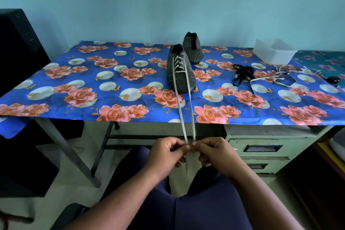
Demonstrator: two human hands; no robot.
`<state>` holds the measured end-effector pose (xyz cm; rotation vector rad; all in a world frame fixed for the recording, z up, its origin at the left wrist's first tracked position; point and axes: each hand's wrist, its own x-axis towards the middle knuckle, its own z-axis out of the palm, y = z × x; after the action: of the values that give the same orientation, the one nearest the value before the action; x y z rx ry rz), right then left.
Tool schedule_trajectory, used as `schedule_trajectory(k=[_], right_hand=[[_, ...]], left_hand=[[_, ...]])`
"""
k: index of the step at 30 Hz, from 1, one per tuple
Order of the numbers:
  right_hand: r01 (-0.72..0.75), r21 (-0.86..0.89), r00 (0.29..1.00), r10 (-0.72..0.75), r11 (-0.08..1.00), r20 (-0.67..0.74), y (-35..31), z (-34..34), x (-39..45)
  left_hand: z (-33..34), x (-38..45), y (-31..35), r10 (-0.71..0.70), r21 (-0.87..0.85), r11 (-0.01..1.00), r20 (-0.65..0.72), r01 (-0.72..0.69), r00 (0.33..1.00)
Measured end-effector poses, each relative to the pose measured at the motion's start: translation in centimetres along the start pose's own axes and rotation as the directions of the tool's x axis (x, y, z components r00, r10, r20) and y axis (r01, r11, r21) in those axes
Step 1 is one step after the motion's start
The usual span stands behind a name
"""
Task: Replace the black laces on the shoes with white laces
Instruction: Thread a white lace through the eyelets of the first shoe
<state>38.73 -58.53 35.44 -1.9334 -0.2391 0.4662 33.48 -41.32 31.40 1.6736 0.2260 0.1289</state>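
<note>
L hand [164, 152] & R hand [214, 152] each pinch an end of flat white lace [179, 106], threaded thru dark striped shoe [180, 73]; hands below it, off the table edge.

We see a table [56, 87] covered with a blue cloth printed with pink roses and pale round shapes. Near its middle stands a dark shoe [180, 69] threaded with a white lace [183, 106] whose two ends run off the front edge. Just behind it stands a second dark shoe [192, 47]. To the right lie a heap of black laces [242, 73], a loose white lace [274, 79] beside it, and a clear plastic container [273, 51] at the back.
</note>
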Motion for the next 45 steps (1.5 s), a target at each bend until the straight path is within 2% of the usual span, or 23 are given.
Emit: schedule_trajectory(k=[6, 8, 11, 15, 19, 24, 28, 30, 37, 40, 42, 45], right_hand=[[-0.017, -0.075, 0.999, 0.02, 0.997, 0.039, -0.2, -0.3, -0.1], [-0.019, -0.169, 0.998, 0.03, 0.985, 0.061, -0.1, -0.9, 0.2], [-0.025, -0.341, 0.995, 0.058, 0.94, 0.085, -0.9, -2.6, 0.9], [-0.015, -0.395, 0.989, 0.071, 0.918, 0.128, -4.2, -5.5, 2.0], [0.053, -0.375, 0.992, -0.005, 0.925, 0.127, -8.8, -7.4, 3.6], [0.149, -0.419, 0.985, -0.173, 0.896, -0.019, -12.5, -8.0, 8.9], [0.26, -0.507, 0.925, -0.362, 0.822, -0.112, -13.6, -7.8, 13.8], [0.298, -0.534, 0.898, -0.423, 0.791, -0.125, -13.9, -7.4, 16.2], [0.418, -0.699, 0.755, -0.65, 0.581, -0.089, -15.0, -5.8, 22.7], [0.463, -0.751, 0.675, -0.737, 0.47, -0.045, -14.9, -5.6, 25.7], [0.511, -0.76, 0.609, -0.793, 0.402, -0.01, -14.9, -5.7, 27.4], [0.562, -0.797, 0.489, -0.866, 0.221, 0.105, -14.9, -6.1, 28.6]], left_hand=[[-0.2, -0.1, 0.1, -0.075, 0.02, 0.997, 0.053, 0.074, 0.996], [-0.9, 0.3, 0.3, -0.107, 0.086, 0.992, 0.14, 0.095, 0.984], [-2.8, 1.4, 1.7, -0.102, 0.261, 0.965, 0.23, 0.04, 0.968], [-5.9, 3.6, 6.5, 0.0, 0.376, 0.925, 0.157, -0.06, 0.988], [-8.1, 6.7, 11.0, 0.09, 0.332, 0.936, 0.103, -0.119, 0.991], [-9.5, 12.2, 13.6, 0.18, 0.366, 0.915, 0.009, -0.171, 0.984], [-9.2, 16.6, 13.9, 0.246, 0.431, 0.883, -0.091, -0.185, 0.965], [-9.1, 19.1, 13.6, 0.275, 0.47, 0.859, -0.089, -0.203, 0.957], [-8.9, 26.6, 13.0, 0.385, 0.575, 0.736, 0.08, -0.359, 0.919], [-9.3, 29.1, 12.5, 0.385, 0.631, 0.672, 0.15, -0.389, 0.91], [-10.0, 30.1, 12.6, 0.378, 0.574, 0.704, 0.198, -0.419, 0.905], [-11.0, 30.8, 12.7, 0.362, 0.488, 0.763, 0.223, -0.425, 0.905]])
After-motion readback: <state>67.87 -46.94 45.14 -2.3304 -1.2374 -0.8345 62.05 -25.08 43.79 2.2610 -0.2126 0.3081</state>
